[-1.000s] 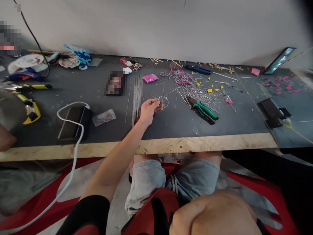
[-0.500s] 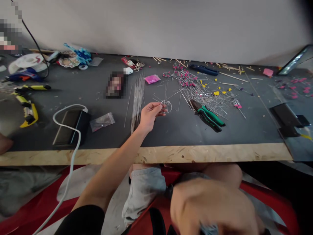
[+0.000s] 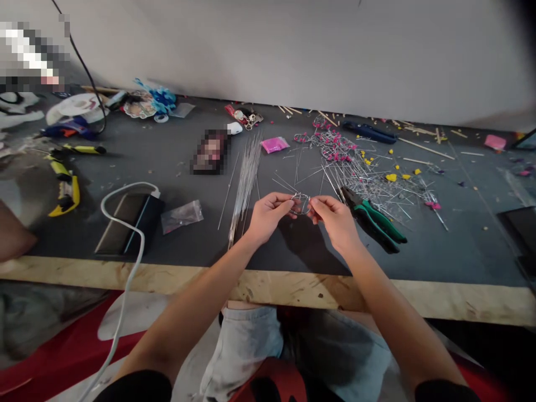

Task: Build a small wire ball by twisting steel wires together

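A small bent wire loop [image 3: 301, 204] hangs just above the dark table mat [image 3: 176, 173], pinched from both sides. My left hand [image 3: 268, 215] grips its left end between thumb and fingers. My right hand [image 3: 333, 220] grips its right end the same way. A bundle of straight thin wires [image 3: 247, 170] lies just left of my left hand. Green-handled pliers [image 3: 374, 223] rest on the mat right beside my right hand.
A heap of wire pieces with pink and yellow bits [image 3: 355, 162] spreads behind the pliers. A black box with a white cable [image 3: 128, 215] sits at the left, beside a small plastic bag [image 3: 182, 215]. Yellow cutters [image 3: 65, 192] and clutter lie far left. The wooden table edge [image 3: 268, 285] runs in front.
My right hand rose from my lap to the table and took hold of the wire loop's right end. My left hand kept its grip and the view shifted slightly.
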Tool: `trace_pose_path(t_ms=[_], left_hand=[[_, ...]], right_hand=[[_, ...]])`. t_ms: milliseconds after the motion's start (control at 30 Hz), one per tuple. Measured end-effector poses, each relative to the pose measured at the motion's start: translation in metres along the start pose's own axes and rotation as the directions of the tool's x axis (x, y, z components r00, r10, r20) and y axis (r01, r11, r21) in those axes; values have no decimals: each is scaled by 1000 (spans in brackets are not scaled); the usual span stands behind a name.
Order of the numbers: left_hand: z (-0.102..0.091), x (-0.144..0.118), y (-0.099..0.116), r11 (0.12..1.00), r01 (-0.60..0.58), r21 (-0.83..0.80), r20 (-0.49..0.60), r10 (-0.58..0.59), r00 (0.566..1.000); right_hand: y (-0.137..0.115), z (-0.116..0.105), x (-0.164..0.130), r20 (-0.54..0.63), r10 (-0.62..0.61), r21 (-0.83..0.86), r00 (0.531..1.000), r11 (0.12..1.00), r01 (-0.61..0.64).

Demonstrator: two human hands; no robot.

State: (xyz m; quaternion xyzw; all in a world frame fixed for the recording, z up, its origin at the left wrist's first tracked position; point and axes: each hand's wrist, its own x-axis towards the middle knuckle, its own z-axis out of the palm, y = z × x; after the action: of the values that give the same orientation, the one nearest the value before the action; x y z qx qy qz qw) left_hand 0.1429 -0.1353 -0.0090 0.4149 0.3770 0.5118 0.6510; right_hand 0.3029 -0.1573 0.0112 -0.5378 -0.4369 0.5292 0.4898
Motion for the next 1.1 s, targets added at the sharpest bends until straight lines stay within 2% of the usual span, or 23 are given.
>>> trace_pose_path(t_ms=[233, 500, 667, 900, 1100], left_hand=[[0, 0, 2, 998, -4, -64, 8, 5, 1000], [-1, 1, 1, 987, 96, -131, 88, -85, 993], [0, 1, 1, 997, 79, -24, 144, -74, 987], [-7, 2, 4, 964, 42, 262, 191, -94, 977], [-8, 3, 0, 960, 114, 255, 285, -187, 940]], right_hand=[[9, 1, 6, 39, 22, 121, 999, 992, -27], [15, 4, 4, -2, -74, 24, 997, 997, 74], [14, -1, 1, 21, -69, -58, 997, 996, 70], [12, -7, -3, 32, -74, -186, 997, 979, 79], [12, -7, -3, 117, -65, -331, 991, 938, 101]])
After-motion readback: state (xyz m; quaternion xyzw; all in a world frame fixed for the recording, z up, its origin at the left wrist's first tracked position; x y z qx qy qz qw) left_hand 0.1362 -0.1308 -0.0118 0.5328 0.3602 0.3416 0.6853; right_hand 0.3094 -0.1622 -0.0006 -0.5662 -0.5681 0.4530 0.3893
